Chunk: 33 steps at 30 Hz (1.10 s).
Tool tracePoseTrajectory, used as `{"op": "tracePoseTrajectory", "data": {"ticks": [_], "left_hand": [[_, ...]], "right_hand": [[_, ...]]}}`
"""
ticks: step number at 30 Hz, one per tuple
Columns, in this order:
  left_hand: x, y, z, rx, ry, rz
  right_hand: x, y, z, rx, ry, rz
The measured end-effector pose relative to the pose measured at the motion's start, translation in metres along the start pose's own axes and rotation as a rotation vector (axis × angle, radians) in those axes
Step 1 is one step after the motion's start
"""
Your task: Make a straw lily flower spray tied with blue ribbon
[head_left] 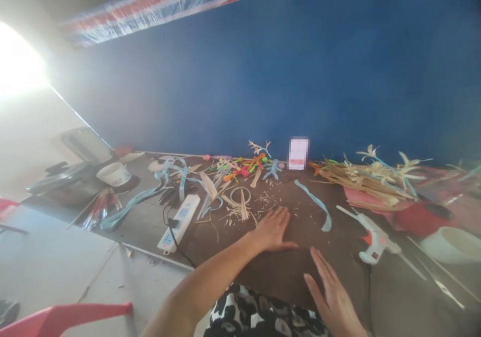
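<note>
My left hand (273, 229) lies palm down on the dark brown table (278, 267), fingers stretched out and thumb apart. Just beyond its fingertips are small pale scraps (267, 197) of dried husk or straw. My right hand (330, 292) is near the front edge, fingers straight and thumb spread, with nothing in it. Whether it touches the tabletop I cannot tell. A light blue ribbon strip (317, 205) lies beyond the hands. To the right rests a white hot glue gun (379, 239) with an orange trigger and a lit red light.
A white power strip (180, 224) with a black plug lies left of my arm. Colourful twisted pieces (244, 168) and a pale ring (240, 195) lie behind. Dried husk flowers (394, 171) and a white bowl (453, 244) are right. A blue panel (263, 86) stands behind the table.
</note>
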<state>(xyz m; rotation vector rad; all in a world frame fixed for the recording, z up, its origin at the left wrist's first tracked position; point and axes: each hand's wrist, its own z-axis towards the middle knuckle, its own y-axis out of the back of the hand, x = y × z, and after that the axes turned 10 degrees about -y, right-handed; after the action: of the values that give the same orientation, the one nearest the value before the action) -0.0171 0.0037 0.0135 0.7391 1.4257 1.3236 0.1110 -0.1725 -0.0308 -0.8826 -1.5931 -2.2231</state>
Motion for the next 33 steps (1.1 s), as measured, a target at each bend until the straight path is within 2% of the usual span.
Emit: {"op": "tracePoseTrajectory", "data": {"ticks": [2, 4, 7, 9, 11, 13, 15, 17, 20, 23, 25, 27, 31, 33], "left_hand": [[0.017, 0.007, -0.011, -0.039, 0.165, 0.027], [0.02, 0.013, -0.032, -0.052, 0.252, 0.047], [0.002, 0.022, -0.074, -0.013, 0.051, 0.011], [-0.011, 0.028, -0.099, -0.052, 0.015, -0.021], [-0.015, 0.034, -0.115, -0.189, 0.188, -0.012], [-0.009, 0.04, -0.121, -0.342, 0.405, 0.038], [0.002, 0.042, -0.119, -0.41, 0.544, 0.079], [0.013, 0.042, -0.113, -0.41, 0.597, 0.092], [0.024, 0.04, -0.104, -0.362, 0.611, 0.086], [0.036, 0.042, -0.103, -0.303, 0.633, 0.067], [0.045, 0.046, -0.108, -0.299, 0.661, 0.034], [0.055, 0.05, -0.115, -0.4, 0.714, 0.001], [0.069, 0.052, -0.129, -0.715, 0.801, -0.213], [0.074, 0.051, -0.135, -0.78, 0.82, -0.3]], "right_hand": [[0.006, 0.002, 0.002, 0.016, 0.004, -0.016], [0.013, 0.004, 0.011, 0.051, 0.009, -0.022], [0.023, -0.002, 0.04, 0.089, 0.06, -0.054], [0.027, -0.015, 0.068, 0.067, 0.081, -0.1], [0.032, -0.033, 0.099, 0.027, 0.023, -0.158], [0.042, -0.054, 0.124, 0.024, -0.088, -0.216], [0.059, -0.073, 0.139, 0.042, -0.136, -0.252], [0.081, -0.089, 0.139, 0.114, -0.06, -0.248], [0.109, -0.099, 0.12, 0.248, 0.186, -0.18], [0.12, -0.094, 0.102, 0.335, 0.336, -0.11], [0.118, -0.085, 0.096, 0.339, 0.351, -0.08], [0.115, -0.075, 0.096, 0.297, 0.315, -0.067], [0.117, -0.061, 0.1, 0.262, 0.238, -0.072], [0.122, -0.061, 0.105, 0.274, 0.205, -0.092]]}}
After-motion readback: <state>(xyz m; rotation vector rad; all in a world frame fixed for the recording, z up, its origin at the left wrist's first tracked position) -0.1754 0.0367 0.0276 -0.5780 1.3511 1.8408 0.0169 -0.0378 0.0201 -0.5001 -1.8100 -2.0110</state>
